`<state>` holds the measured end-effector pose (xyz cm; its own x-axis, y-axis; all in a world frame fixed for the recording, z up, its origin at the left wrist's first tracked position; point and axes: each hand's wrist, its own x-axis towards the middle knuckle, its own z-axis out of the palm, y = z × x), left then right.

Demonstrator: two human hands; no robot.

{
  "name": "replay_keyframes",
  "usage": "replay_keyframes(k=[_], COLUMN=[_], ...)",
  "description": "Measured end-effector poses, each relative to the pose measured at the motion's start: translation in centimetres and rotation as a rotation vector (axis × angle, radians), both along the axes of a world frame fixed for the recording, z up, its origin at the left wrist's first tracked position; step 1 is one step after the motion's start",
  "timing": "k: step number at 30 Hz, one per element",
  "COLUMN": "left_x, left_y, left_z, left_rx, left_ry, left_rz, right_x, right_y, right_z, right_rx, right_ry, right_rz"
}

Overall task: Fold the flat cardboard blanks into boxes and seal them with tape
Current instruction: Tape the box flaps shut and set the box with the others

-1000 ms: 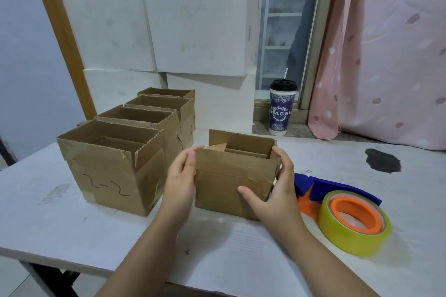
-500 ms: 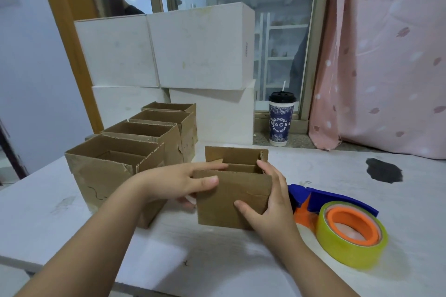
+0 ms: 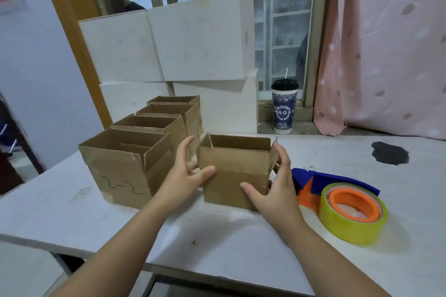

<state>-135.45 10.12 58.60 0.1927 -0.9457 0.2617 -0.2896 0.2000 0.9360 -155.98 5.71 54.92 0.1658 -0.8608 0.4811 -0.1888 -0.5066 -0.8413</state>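
Observation:
A small open-topped cardboard box (image 3: 231, 176) stands on the white table (image 3: 72, 212) in front of me, its top flaps upright. My left hand (image 3: 185, 176) is at its left corner, thumb on the front face and fingers straight beside the left wall. My right hand (image 3: 275, 188) holds the right corner, thumb on the front and fingers against the right flap. A yellow tape roll (image 3: 354, 226) with an orange core lies to the right on a blue dispenser (image 3: 337, 181).
A row of several open cardboard boxes (image 3: 120, 166) stands just left of the held box. Stacked white boxes (image 3: 198, 41) sit behind. A lidded paper cup (image 3: 284, 108) stands on the window sill. A black stain (image 3: 389, 153) marks the table's far right.
My left hand has come off the box's top and moved to its left side. The top flaps now stand upright. My right hand stays at the right corner.

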Motion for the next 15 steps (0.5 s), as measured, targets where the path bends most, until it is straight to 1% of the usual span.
replay_keyframes(k=[1, 3, 5, 8, 10, 12, 15], left_x=[-0.3, -1.2, -2.0, -2.7, -3.1, -3.5, -3.9], left_y=[0.0, -0.2, -1.0, -2.8, -4.2, -5.6, -7.5], left_z=[-1.2, -3.1, -4.4, -4.7, -4.5, -4.3, -4.1], left_rx=[0.0, 0.056, 0.091, 0.101, 0.116, 0.116, 0.126], left_ry=[0.088, 0.16, 0.094, -0.12, -0.212, -0.212, -0.154], left_rz=[-0.031, -0.008, 0.102, 0.325, 0.437, 0.495, 0.543], right_x=[0.1, 0.3, 0.6, 1.3, 2.0, 2.9, 4.5], right_y=[-0.1, -0.4, -0.8, -2.0, -2.8, -3.7, -5.5], right_z=[0.0, -0.1, -0.4, -1.0, -1.2, -1.2, -1.0], right_rx=[0.004, 0.043, 0.09, 0.118, 0.149, 0.173, 0.214], right_ry=[0.014, 0.064, 0.161, 0.313, 0.375, 0.396, 0.349], right_rz=[-0.012, -0.019, -0.021, -0.073, -0.103, -0.134, -0.173])
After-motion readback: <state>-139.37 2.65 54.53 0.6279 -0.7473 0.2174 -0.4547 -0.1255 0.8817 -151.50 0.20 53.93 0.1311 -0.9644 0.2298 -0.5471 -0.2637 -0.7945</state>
